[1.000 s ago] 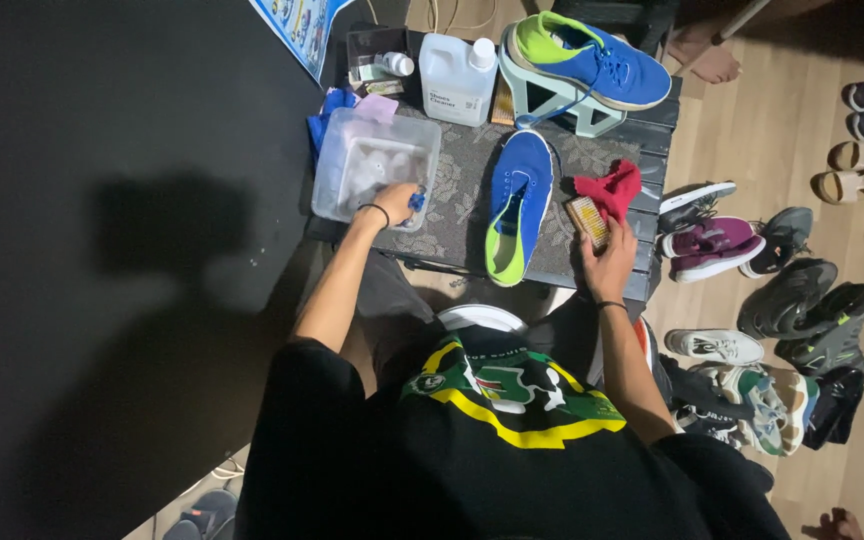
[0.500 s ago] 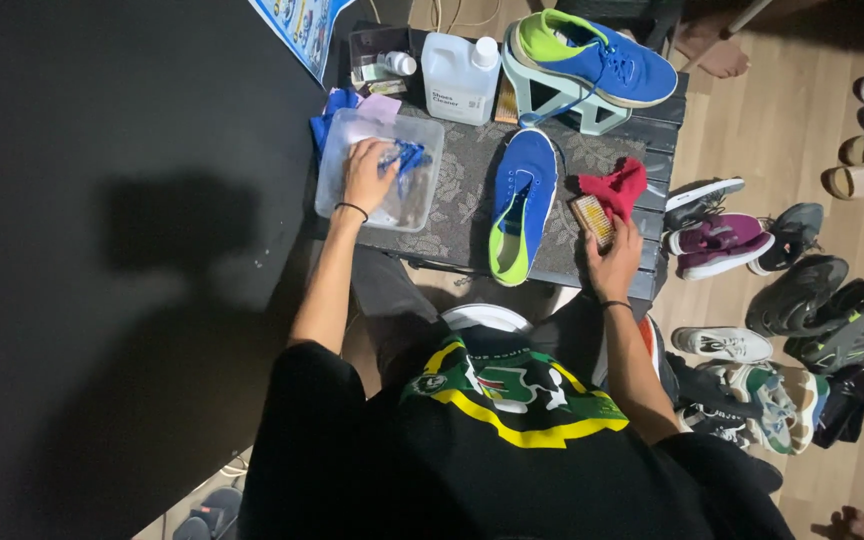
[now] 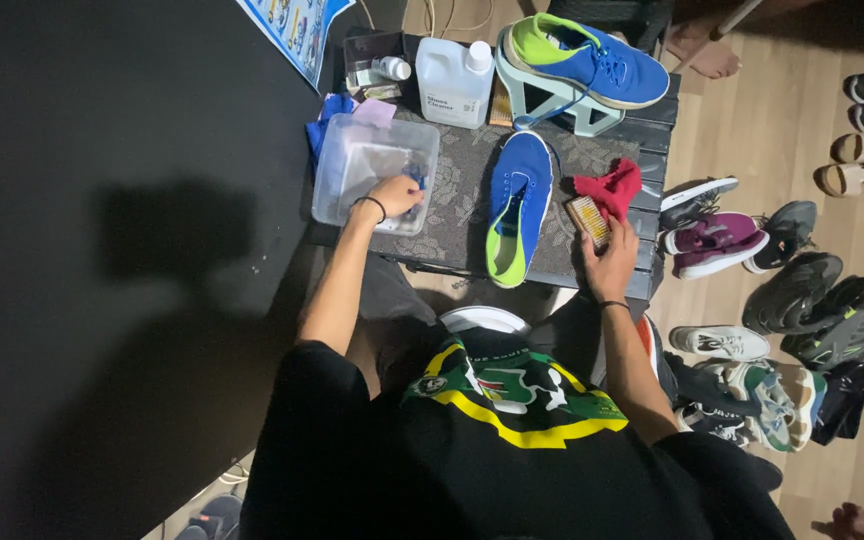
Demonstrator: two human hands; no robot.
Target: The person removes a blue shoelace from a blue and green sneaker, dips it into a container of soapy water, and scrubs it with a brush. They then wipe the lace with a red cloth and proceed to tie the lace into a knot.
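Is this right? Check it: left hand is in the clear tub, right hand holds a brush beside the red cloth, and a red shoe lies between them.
Not quite. The shoe between them is blue with a yellow-green heel, not red, as the head view shows. The rest stands: the left hand is in the clear tub, and the right hand holds a brush beside the red cloth.

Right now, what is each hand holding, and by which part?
Left hand is in the tub on something blue; its grip cannot be told. Right hand holds a brush by its near end.
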